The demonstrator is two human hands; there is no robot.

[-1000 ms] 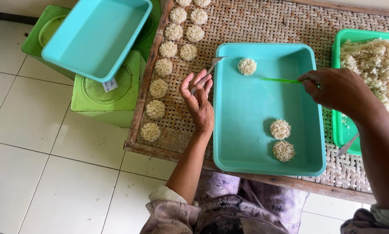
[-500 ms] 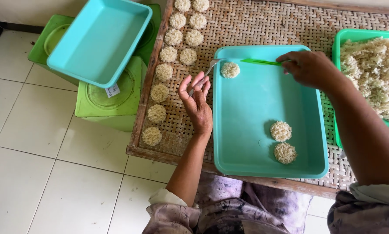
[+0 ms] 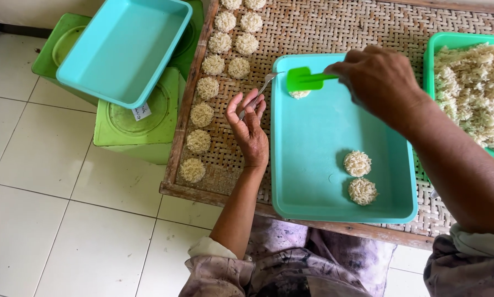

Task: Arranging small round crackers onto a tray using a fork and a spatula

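At twelve o'clock in the teal tray (image 3: 313,165), the right hand (image 3: 382,77) grips a green spatula (image 3: 305,80) over a noodle patty (image 3: 299,94); left hand (image 3: 250,129) pinches a fork (image 3: 258,93); slide flat underneath, lifting gently

Right hand (image 3: 380,80) presses green plastic spatula (image 3: 305,80) onto a noodle puck at far-left corner of shallow turquoise plastic tray (image 3: 313,159) on woven bamboo mat (image 3: 324,27), left hand (image 3: 250,129) holding thin metal fork (image 3: 258,94) alongside.
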